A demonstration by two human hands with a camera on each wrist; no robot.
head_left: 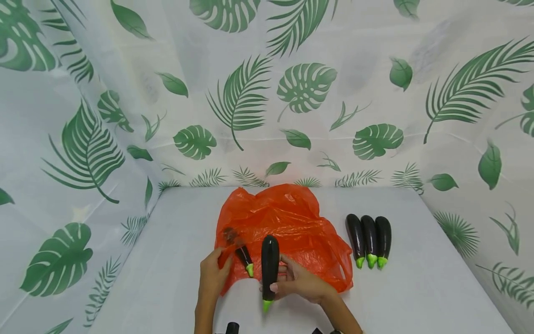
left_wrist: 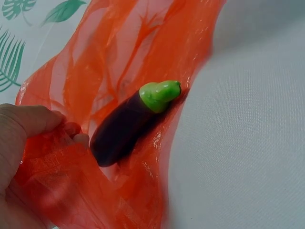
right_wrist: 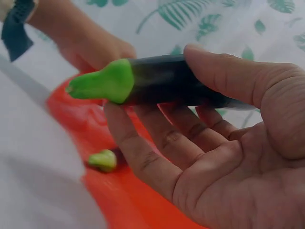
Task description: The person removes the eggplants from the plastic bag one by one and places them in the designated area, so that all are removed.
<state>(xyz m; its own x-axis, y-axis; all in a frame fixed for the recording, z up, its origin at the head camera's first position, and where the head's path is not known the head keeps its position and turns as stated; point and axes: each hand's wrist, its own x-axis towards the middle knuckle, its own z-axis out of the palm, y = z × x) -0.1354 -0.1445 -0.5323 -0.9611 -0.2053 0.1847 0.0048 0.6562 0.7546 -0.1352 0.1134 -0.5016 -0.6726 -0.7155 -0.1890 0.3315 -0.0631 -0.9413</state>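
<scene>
My right hand (head_left: 301,282) holds a dark eggplant (head_left: 270,264) between thumb and fingers, its green stem toward me, above the near edge of a red plastic bag (head_left: 288,208). In the right wrist view the thumb of the hand (right_wrist: 228,143) lies on one side of the eggplant (right_wrist: 162,78), the fingers on the other. My left hand (head_left: 213,273) pinches the bag's left edge; the left wrist view shows the hand (left_wrist: 24,138) gripping the film (left_wrist: 66,186). Another eggplant (left_wrist: 126,126) lies in the bag's mouth, stem outward, its far end under the film in the head view.
Three eggplants (head_left: 369,239) lie side by side on the white table (head_left: 425,287), right of the bag, stems toward me. Leaf-printed sheeting (head_left: 267,93) stands behind the table and at both sides. Small dark objects (head_left: 232,328) show at the bottom edge.
</scene>
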